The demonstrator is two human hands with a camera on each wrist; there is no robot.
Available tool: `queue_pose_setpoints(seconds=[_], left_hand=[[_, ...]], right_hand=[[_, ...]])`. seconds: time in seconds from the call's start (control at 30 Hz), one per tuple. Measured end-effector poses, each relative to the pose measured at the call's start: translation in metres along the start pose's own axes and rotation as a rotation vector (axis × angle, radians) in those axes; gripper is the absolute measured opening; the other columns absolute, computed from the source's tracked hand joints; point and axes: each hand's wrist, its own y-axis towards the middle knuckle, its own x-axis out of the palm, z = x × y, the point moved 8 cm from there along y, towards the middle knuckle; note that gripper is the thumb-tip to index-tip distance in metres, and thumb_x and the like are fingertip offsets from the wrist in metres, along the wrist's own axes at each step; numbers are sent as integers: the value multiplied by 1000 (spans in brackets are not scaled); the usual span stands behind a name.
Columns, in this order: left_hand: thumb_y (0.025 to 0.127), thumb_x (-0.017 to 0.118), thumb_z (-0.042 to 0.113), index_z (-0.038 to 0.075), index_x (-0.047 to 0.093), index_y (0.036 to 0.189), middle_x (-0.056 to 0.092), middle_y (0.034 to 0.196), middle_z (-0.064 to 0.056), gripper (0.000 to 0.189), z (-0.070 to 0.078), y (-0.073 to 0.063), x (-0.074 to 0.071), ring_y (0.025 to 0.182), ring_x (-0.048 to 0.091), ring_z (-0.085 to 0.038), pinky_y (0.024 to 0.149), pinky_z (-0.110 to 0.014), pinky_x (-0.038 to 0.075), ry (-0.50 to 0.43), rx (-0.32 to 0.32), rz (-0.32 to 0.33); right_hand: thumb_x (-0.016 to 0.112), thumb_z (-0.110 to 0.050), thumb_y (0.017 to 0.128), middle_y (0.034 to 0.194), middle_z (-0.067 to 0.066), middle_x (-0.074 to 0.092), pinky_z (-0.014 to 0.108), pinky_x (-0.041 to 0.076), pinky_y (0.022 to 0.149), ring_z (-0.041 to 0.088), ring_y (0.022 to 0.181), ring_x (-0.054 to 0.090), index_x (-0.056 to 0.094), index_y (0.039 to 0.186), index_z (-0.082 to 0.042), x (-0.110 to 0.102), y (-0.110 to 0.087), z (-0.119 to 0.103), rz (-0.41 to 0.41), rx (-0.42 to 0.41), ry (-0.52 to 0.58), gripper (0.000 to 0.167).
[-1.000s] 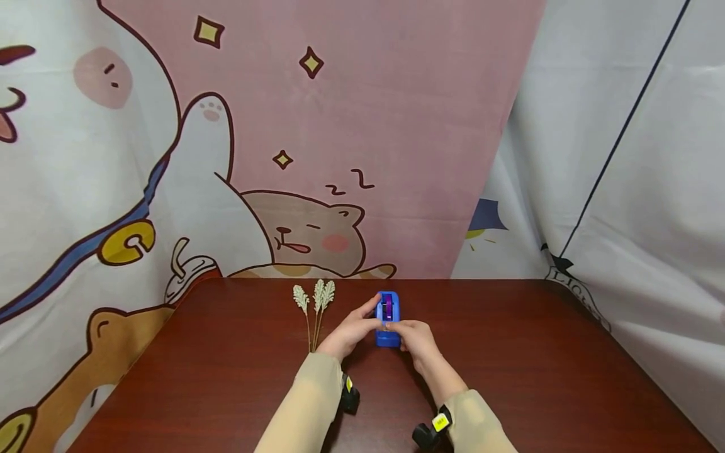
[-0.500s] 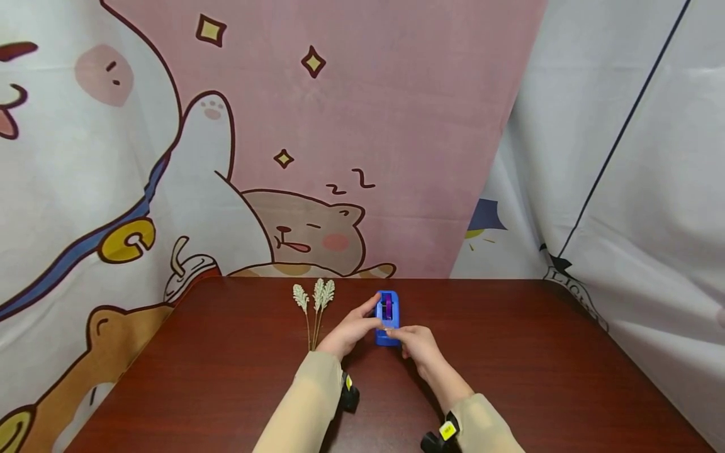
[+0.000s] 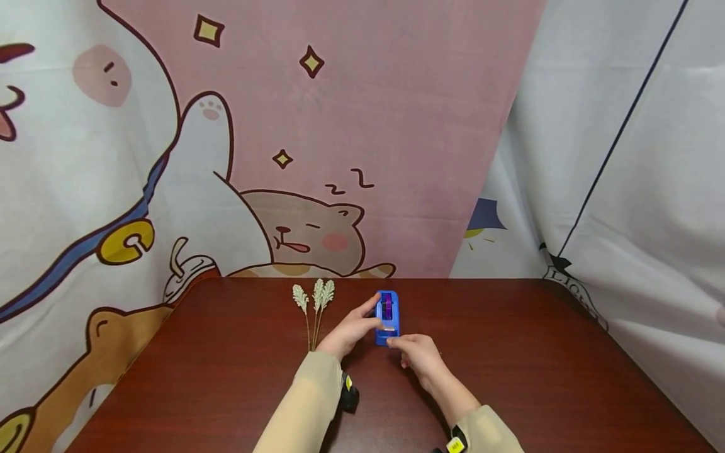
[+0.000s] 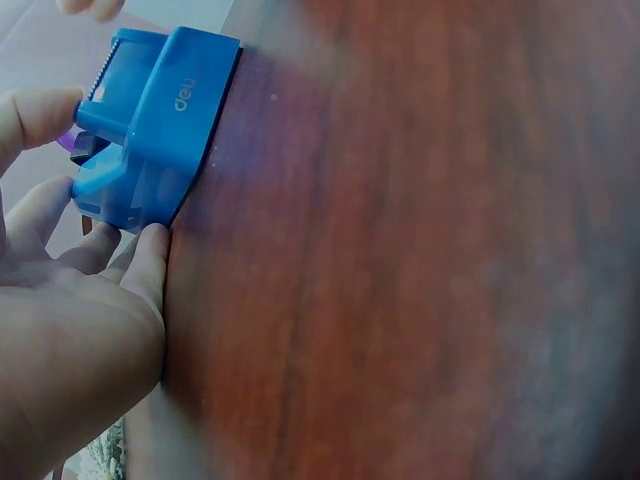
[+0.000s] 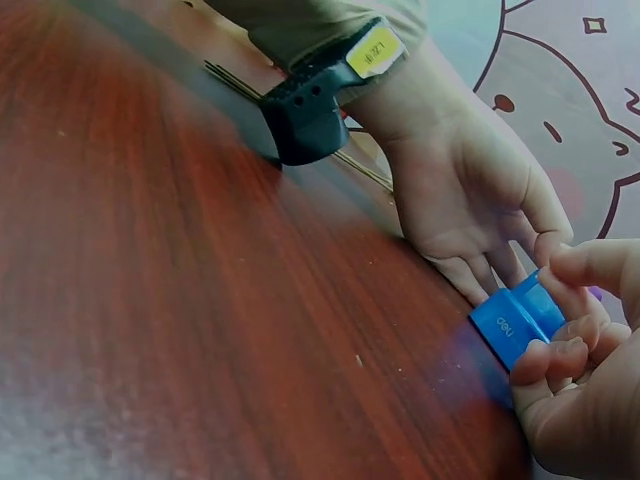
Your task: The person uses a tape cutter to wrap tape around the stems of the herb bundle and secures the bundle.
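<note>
we see the left hand point(image 3: 352, 328) gripping the blue dispenser point(image 3: 387, 323), lengthwise ahead — right hand point(image 3: 420, 355), seemingly pinching tape, at its near end.

Looks like some curtained-off filming corner tbh, can't really tell whether inside a home, an office or a lab. Got a reddish-brown, wood-look surface point(image 3: 226, 390) boxed in at the back and sides by hanging cloth point(image 3: 430, 126), pink and white, printed with big cartoon animals point(image 3: 317, 233), kinda creased on the right. Also shows a black wrist camera point(image 5: 305, 115) with a yellow label point(image 5: 375, 50), worn at a sleeve cuff point(image 5: 330, 30), so leaning recording booth. Bit desk-like too, going by the blue tape dispenser point(image 4: 175, 110).
</note>
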Motion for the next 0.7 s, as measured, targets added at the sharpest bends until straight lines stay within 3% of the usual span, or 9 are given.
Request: queue_pose_setpoints(seconds=[0.27, 0.47, 0.7], left_hand=[[81, 67, 10, 25, 35, 151, 30, 155, -10, 79, -1, 0, 0, 142, 22, -31, 110, -59, 17, -6, -4, -1], [80, 67, 10, 23, 35, 151, 32, 153, -15, 80, 1, -1, -1, 140, 25, -33, 109, -59, 18, -7, 11, -1], [80, 68, 11, 24, 34, 152, 32, 154, -13, 80, 1, -1, 0, 141, 24, -33, 110, -58, 18, -8, 7, -6]], right_hand=[[71, -11, 83, 46, -7, 33, 27, 40, 51, 11, 49, 41, 68, 86, 11, 1, -9, 4, -19, 1, 16, 23], [70, -10, 82, 46, -8, 33, 26, 41, 52, 10, 48, 39, 68, 79, 7, 5, -19, 5, -50, 0, 35, 18], [69, -9, 82, 48, -7, 32, 25, 40, 51, 9, 49, 37, 64, 70, 1, 6, -31, 7, -72, 7, 66, 16]])
